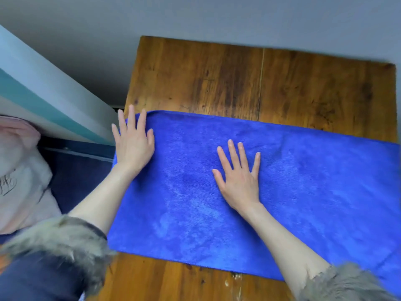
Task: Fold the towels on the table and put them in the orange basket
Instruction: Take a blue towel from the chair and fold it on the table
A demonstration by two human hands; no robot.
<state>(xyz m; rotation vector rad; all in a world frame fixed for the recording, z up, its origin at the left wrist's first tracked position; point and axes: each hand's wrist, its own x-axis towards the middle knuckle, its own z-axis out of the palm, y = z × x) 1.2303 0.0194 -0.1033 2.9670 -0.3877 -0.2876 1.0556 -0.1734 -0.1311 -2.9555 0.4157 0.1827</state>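
A bright blue towel [303, 192] lies spread flat across the wooden table [217, 79], reaching past the right edge of the view. My left hand [133, 144] presses flat on the towel's far left corner, fingers straight and spread. My right hand [238, 181] lies flat on the middle of the towel, fingers also spread. Neither hand holds any cloth. No orange basket shows in this view.
Bare wood shows beyond the towel and in a strip at the table's near edge. Left of the table stand a pale blue and teal panel [43, 94] and a pinkish-white bundle of cloth [21, 170] on a dark surface. Grey floor [195, 16] lies behind.
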